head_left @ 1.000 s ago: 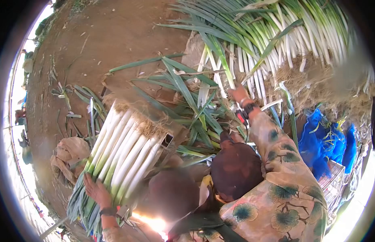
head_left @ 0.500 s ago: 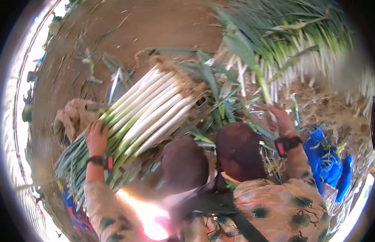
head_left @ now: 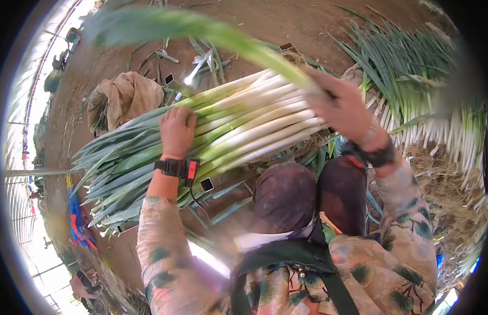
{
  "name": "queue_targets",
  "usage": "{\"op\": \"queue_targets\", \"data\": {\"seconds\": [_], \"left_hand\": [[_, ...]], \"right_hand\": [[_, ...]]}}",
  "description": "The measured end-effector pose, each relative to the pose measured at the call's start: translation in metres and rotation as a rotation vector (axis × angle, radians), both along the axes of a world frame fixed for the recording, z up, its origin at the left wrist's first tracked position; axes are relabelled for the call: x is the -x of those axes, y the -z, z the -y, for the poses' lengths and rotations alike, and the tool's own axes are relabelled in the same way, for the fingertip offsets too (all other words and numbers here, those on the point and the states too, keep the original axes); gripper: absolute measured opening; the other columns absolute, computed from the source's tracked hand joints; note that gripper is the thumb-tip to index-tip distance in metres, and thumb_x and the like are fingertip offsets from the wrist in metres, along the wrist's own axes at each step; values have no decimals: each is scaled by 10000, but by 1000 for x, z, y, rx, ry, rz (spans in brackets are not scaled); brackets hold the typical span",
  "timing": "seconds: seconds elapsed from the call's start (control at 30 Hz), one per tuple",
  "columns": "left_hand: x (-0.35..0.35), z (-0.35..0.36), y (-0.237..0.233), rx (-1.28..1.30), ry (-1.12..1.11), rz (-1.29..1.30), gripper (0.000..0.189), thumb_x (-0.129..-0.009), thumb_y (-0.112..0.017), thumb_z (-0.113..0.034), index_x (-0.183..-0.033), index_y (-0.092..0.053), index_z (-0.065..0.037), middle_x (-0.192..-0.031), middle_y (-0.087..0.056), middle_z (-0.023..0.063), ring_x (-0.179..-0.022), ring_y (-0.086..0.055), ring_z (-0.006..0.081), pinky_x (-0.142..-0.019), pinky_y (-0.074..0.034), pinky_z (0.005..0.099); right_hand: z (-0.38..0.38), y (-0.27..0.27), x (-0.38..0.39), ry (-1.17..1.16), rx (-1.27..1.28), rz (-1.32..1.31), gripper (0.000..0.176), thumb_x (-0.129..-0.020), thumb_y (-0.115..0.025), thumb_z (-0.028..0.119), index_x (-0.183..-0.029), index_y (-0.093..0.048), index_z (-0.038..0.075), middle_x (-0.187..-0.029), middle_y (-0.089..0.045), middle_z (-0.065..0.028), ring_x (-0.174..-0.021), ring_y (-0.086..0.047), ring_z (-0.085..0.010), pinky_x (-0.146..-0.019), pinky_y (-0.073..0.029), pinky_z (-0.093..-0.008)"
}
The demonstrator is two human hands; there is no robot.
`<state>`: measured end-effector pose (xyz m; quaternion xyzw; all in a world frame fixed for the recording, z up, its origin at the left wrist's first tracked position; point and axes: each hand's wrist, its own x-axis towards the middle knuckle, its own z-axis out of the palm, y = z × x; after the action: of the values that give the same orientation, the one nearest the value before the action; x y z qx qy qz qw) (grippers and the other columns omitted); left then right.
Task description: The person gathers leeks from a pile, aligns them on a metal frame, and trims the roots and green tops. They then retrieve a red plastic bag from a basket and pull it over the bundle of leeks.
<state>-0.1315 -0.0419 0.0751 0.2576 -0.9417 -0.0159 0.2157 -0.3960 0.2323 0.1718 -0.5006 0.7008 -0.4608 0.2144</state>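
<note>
A bundle of long green onions [head_left: 239, 121] lies in front of my knees, green leaves to the left and white stems to the right. My left hand [head_left: 177, 128] rests on the green part of the bundle, its fingers bent over the stalks. Above the white ends, my right hand [head_left: 346, 102] is closed round a single green onion [head_left: 228, 44]. That stalk reaches up and left over the bundle and is blurred by motion. Each wrist wears a dark band.
A large pile of green onions [head_left: 412, 89] lies at the right, roots toward me. A brown cloth sack [head_left: 126, 100] sits at the left behind the leaves. Loose leaves litter the soil. Red and blue material [head_left: 80, 220] lies at the lower left.
My right hand has come from the right, beside the pile, to above the bundle's white ends, bringing the single stalk. My left hand remains on the bundle. The view has shifted.
</note>
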Motion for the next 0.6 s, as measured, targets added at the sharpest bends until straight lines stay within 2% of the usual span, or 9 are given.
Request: {"op": "queue_targets", "data": {"seconds": [0.07,0.1,0.13,0.2,0.3,0.4,0.6], "left_hand": [[1,2,4,14,4,-30,145,-836,-650,-231,-876,-605,-99,-858,-612,96,-888,-572,325,-786,-425,437],[3,4,6,23,8,-48,147,-833,-654,-234,-871,-605,-100,-854,-611,95,-883,-572,323,-786,-426,435],[2,4,7,-3,6,-43,145,-818,-672,-216,-872,-608,-98,-883,-612,95,-894,-566,327,-790,-428,438],[4,3,7,18,18,-91,138,-804,-683,-191,-874,-612,-96,-914,-610,95,-904,-560,331,-793,-430,439],[3,-1,2,42,13,-107,133,-771,-707,-136,-871,-630,-94,-939,-590,96,-903,-541,337,-800,-432,438],[4,-3,0,28,15,-146,130,-763,-712,-120,-869,-643,-95,-919,-578,96,-893,-530,332,-804,-431,428],[1,-1,1,-16,26,-183,145,-755,-715,-106,-888,-661,-91,-917,-575,104,-904,-519,327,-812,-426,420]], "right_hand": [[57,-2,-25,-125,167,-182,379,-870,-622,176,-1230,-594,61,-928,-679,-159,-812,-676,-268,-722,-526,-357],[86,5,-38,-151,188,-189,295,-881,-592,209,-1143,-619,78,-920,-664,-167,-846,-653,-338,-729,-521,-413],[116,26,-45,-152,273,-354,343,-878,-632,240,-1187,-606,93,-948,-657,-138,-824,-658,-291,-725,-521,-404],[160,40,-61,-120,-54,-470,289,-900,-570,347,-1125,-634,177,-906,-624,-113,-861,-623,-300,-747,-482,-440],[195,83,-69,-81,-149,-662,292,-886,-574,363,-1141,-638,236,-962,-631,-96,-954,-611,-286,-811,-447,-463],[201,109,-60,-81,-103,-540,276,-865,-598,376,-1113,-663,272,-1028,-633,-91,-1069,-581,-278,-909,-366,-484],[199,118,-44,-164,-170,-524,294,-858,-589,403,-1110,-664,271,-1042,-631,-94,-1077,-570,-272,-897,-387,-474]]}}
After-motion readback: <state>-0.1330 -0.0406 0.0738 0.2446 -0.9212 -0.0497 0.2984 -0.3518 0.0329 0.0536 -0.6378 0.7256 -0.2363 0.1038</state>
